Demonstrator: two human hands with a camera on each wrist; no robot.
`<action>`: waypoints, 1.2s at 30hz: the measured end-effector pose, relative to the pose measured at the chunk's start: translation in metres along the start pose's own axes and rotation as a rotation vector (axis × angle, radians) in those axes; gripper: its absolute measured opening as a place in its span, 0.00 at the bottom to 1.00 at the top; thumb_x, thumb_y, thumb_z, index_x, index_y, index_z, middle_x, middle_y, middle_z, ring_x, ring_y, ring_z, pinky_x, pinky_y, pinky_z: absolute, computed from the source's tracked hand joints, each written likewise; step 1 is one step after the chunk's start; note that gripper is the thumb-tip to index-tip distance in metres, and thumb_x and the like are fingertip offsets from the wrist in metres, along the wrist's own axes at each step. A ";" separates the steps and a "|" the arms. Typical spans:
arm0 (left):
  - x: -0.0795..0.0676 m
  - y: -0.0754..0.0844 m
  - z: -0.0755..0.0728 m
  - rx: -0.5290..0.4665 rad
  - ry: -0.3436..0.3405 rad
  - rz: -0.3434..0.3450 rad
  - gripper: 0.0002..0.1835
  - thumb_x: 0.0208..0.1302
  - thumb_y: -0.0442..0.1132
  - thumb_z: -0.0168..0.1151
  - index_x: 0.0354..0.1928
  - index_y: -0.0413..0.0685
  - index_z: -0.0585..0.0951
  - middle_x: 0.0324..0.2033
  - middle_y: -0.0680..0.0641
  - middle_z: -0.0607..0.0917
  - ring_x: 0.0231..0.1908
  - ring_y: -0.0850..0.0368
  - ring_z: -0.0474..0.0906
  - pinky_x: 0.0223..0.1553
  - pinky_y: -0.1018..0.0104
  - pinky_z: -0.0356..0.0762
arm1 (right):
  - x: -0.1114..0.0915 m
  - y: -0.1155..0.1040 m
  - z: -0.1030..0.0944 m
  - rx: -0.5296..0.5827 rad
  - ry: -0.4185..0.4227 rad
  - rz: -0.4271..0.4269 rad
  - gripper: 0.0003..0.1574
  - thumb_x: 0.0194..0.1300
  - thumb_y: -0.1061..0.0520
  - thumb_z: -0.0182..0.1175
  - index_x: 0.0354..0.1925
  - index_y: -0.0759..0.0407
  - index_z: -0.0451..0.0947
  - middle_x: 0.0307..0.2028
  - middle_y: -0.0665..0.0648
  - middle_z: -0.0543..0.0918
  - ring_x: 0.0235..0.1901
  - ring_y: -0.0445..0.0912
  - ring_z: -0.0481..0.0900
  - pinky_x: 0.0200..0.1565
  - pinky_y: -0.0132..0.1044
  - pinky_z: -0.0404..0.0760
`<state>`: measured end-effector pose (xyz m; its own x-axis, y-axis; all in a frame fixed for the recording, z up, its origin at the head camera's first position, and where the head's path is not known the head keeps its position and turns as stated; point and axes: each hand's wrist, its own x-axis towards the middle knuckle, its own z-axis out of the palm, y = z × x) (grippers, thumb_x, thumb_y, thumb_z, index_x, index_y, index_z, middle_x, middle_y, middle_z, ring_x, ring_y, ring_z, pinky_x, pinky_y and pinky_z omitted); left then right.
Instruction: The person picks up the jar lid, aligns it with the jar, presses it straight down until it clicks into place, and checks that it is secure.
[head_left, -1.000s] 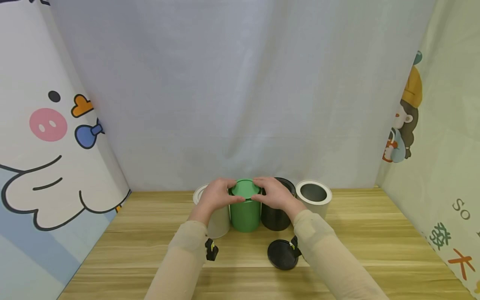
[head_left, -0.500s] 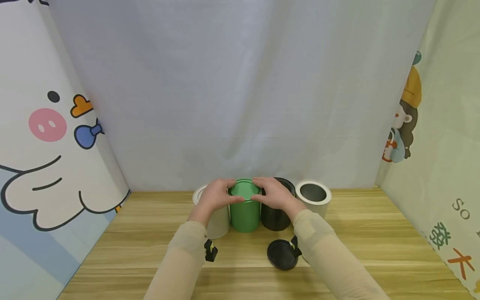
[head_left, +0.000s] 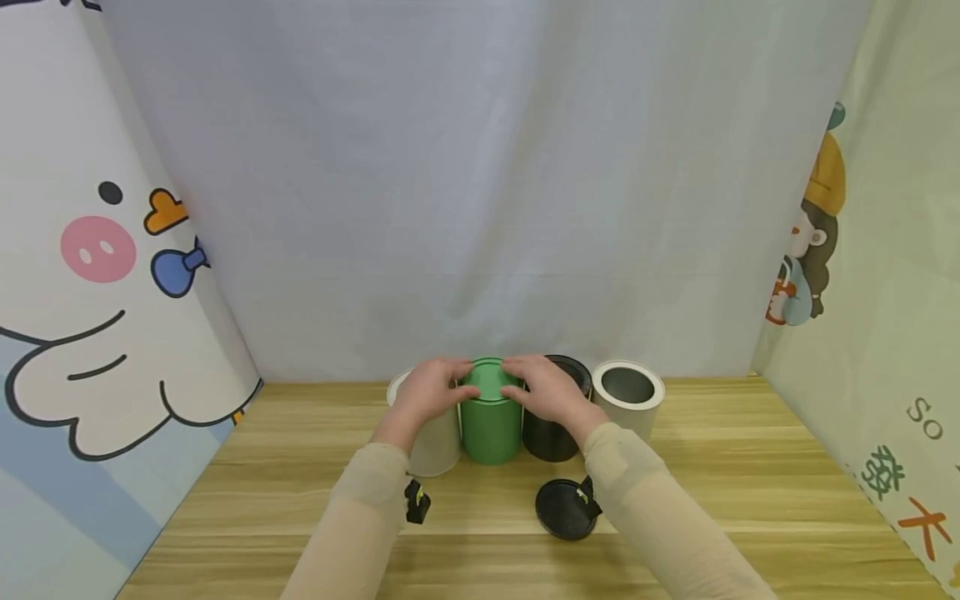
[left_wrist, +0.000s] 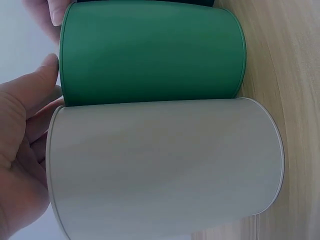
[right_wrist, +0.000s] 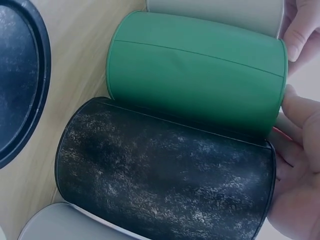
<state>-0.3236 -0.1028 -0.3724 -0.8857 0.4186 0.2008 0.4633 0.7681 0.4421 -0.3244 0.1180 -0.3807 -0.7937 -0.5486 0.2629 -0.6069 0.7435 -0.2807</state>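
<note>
A green canister (head_left: 491, 433) stands upright with its green lid (head_left: 491, 381) in its mouth. My left hand (head_left: 429, 390) reaches over the white canister (head_left: 437, 446); its thumb and fingertips lie at the left of the green rim. From the right, over the black canister (head_left: 551, 437), comes my right hand (head_left: 551, 390), its thumb and fingertips at the lid's right edge. Close up in the left wrist view, the left thumb (left_wrist: 42, 75) is right at the green rim. The right thumb (right_wrist: 295, 102) touches that rim in the right wrist view. Fingers on both hands look relaxed.
At the row's right end stands another white canister (head_left: 628, 400), its dark mouth uncovered. A round black lid (head_left: 564, 510) lies flat on the wooden table (head_left: 262, 500) in front, near the right sleeve. A grey curtain (head_left: 420, 183) hangs right behind the row.
The green lid sits lower and more level in the canister than a second ago. Both thumbs have drawn slightly apart, and the left has slid back left from the rim's front.
</note>
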 end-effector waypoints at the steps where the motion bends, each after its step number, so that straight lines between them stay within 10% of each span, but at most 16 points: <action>1: 0.000 0.000 0.001 0.004 -0.002 0.001 0.28 0.66 0.46 0.66 0.65 0.43 0.76 0.64 0.42 0.75 0.64 0.42 0.70 0.63 0.50 0.71 | 0.000 0.000 0.001 -0.010 0.002 0.002 0.31 0.71 0.52 0.60 0.66 0.66 0.72 0.65 0.64 0.73 0.64 0.59 0.70 0.65 0.52 0.69; 25: 0.003 0.002 0.002 0.135 -0.006 0.067 0.22 0.66 0.44 0.66 0.59 0.44 0.82 0.58 0.43 0.81 0.59 0.45 0.77 0.59 0.53 0.75 | 0.002 -0.009 -0.003 -0.035 -0.023 0.042 0.31 0.70 0.52 0.62 0.65 0.67 0.72 0.64 0.64 0.75 0.63 0.59 0.72 0.63 0.50 0.72; 36: 0.004 0.003 0.002 0.152 0.017 0.154 0.10 0.66 0.42 0.67 0.29 0.51 0.78 0.41 0.49 0.85 0.38 0.54 0.80 0.37 0.60 0.75 | 0.003 -0.010 -0.003 -0.066 -0.032 0.047 0.31 0.70 0.52 0.62 0.65 0.66 0.72 0.64 0.63 0.75 0.63 0.58 0.72 0.63 0.50 0.72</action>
<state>-0.3257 -0.0977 -0.3718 -0.8041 0.5290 0.2712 0.5909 0.7608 0.2683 -0.3207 0.1095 -0.3746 -0.8227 -0.5240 0.2207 -0.5660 0.7915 -0.2307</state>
